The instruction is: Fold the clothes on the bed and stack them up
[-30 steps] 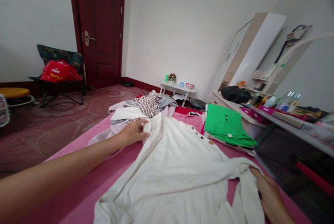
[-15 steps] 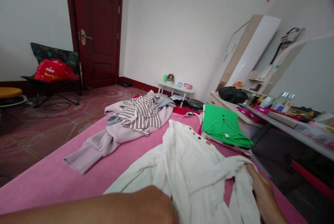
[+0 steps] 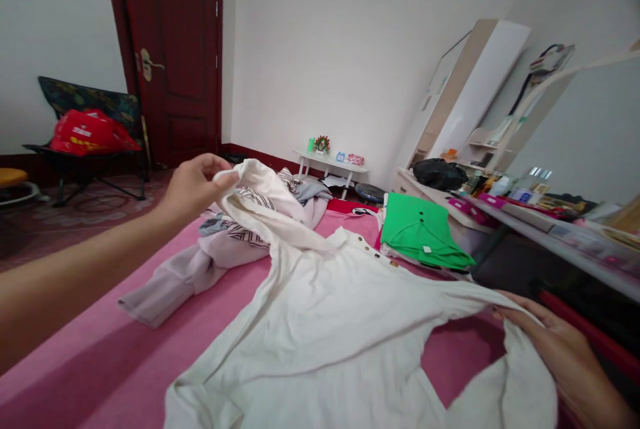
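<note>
Head view: my left hand [image 3: 199, 181], centre-left, and right hand [image 3: 563, 342], lower right, grip a white buttoned top [image 3: 345, 302].

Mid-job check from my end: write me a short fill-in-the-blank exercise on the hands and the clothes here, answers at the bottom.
1. The left hand and right hand both hold the buttoned garment, whose colour is ____.
2. In the picture, the green garment lies to the ____ of the striped garment.
3. The bag on the chair is ____.

Missing words: white; right; red.
</note>
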